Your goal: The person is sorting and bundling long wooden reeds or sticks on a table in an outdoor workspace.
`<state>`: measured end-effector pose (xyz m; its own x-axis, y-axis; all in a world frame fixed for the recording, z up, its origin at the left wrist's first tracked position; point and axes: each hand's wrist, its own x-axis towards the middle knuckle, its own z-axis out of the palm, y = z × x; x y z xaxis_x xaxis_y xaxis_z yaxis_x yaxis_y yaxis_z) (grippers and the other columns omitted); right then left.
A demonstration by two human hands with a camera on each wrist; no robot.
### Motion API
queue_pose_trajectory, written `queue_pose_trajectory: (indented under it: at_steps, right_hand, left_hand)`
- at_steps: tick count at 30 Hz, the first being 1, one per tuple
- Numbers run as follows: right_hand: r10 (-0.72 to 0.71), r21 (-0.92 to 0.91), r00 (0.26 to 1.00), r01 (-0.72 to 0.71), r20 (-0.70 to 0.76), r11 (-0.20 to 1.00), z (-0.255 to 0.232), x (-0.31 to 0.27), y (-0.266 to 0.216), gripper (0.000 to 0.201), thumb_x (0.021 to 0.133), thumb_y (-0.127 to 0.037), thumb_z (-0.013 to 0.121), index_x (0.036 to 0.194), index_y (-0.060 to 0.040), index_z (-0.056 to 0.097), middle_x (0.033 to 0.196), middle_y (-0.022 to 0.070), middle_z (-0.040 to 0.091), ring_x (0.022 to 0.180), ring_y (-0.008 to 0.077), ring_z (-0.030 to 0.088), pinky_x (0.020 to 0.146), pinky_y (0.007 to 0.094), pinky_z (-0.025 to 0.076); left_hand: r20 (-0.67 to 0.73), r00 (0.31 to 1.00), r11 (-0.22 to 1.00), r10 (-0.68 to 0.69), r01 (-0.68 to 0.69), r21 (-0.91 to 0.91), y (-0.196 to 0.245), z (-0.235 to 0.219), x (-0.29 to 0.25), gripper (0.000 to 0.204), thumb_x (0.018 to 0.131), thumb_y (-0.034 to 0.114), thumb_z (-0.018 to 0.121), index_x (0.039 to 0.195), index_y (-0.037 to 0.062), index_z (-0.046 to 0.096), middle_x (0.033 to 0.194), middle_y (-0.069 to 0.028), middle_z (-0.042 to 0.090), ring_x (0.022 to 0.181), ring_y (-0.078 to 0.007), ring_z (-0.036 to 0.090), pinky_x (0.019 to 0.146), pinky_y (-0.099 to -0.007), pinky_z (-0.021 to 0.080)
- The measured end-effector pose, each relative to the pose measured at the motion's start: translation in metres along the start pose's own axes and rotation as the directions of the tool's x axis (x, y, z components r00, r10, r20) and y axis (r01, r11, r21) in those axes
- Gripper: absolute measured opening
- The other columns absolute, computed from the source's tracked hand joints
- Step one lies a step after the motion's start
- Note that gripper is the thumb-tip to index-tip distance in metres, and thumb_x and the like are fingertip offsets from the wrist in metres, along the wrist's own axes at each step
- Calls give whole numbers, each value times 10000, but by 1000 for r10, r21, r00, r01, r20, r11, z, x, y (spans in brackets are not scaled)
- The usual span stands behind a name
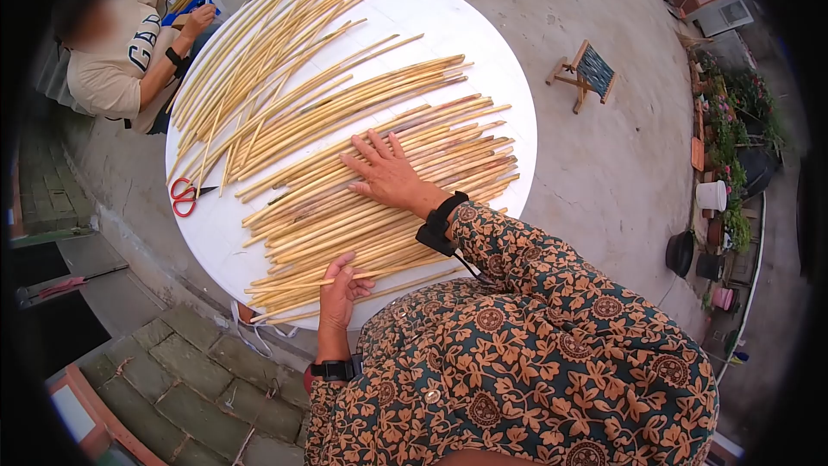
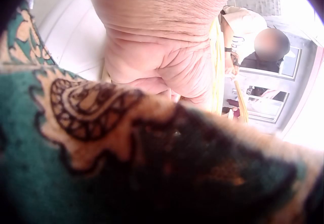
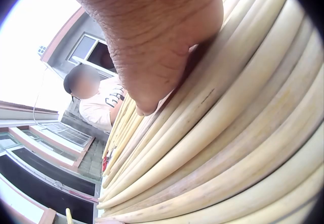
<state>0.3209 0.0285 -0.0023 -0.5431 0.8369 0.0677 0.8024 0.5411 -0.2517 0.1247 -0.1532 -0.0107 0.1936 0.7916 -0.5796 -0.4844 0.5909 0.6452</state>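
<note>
Long thin yellowish sticks [image 1: 310, 229] lie side by side across a round white table [image 1: 504, 43]. My right hand [image 1: 388, 177] rests on them near the middle, palm down with its fingers spread. At the near edge of the layer, my left hand [image 1: 338, 293] pinches one stick [image 1: 364, 275] between thumb and curled fingers. In the left wrist view the left hand [image 2: 157, 42] hides most of its own grip, and a patterned sleeve [image 2: 101, 118] covers the lower part. The right wrist view has the right hand [image 3: 157, 42] close over the sticks [image 3: 228, 113].
Red-handled scissors [image 1: 185, 197] lie at the table's left edge. More sticks [image 1: 259, 78] lie loosely crossed on the far side. Another person [image 1: 129, 60] sits at the far left, hands raised. A folding stool [image 1: 586, 73] stands to the right, potted plants [image 1: 729, 173] beyond it.
</note>
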Motion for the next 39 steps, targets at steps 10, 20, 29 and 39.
queue_pose_trajectory:
  at_steps: [10, 20, 29, 39]
  right_hand:
    - [133, 25, 948, -132, -287, 991, -20, -8, 36, 150, 853, -187, 572, 956, -97, 635, 934, 78, 611, 949, 276, 561, 856, 401, 436]
    - [65, -116, 997, -69, -35, 991, -45, 9, 67, 109, 835, -175, 571, 840, -134, 672, 865, 48, 630, 895, 246, 610, 764, 374, 508]
    - [30, -187, 980, 7, 195, 982, -39, 30, 69, 110, 832, -172, 571, 818, -93, 645, 863, 66, 630, 845, 269, 628, 712, 387, 516]
    - [47, -255, 899, 74, 436, 964, -66, 43, 59, 100, 794, -77, 556, 862, -63, 629, 912, 118, 643, 890, 314, 623, 744, 427, 510]
  left_hand:
    - [-5, 1000, 999, 10, -10, -41, -2, -23, -7, 380, 926, 174, 499, 1270, 16, 461, 921, -115, 645, 732, -209, 668, 584, -278, 528]
    - [6, 1000, 999, 3, -3, -40, 0, -40, -9, 379, 933, 192, 508, 1273, 30, 467, 943, -100, 626, 762, -213, 667, 595, -280, 527]
    - [8, 1000, 999, -11, 12, -41, 2, -46, -9, 384, 934, 216, 512, 1270, 36, 468, 944, -103, 629, 758, -208, 664, 594, -282, 525]
    - [2, 1000, 999, -23, 23, -48, 14, -40, -17, 372, 931, 212, 516, 1257, 35, 481, 913, -95, 617, 742, -207, 663, 590, -283, 526]
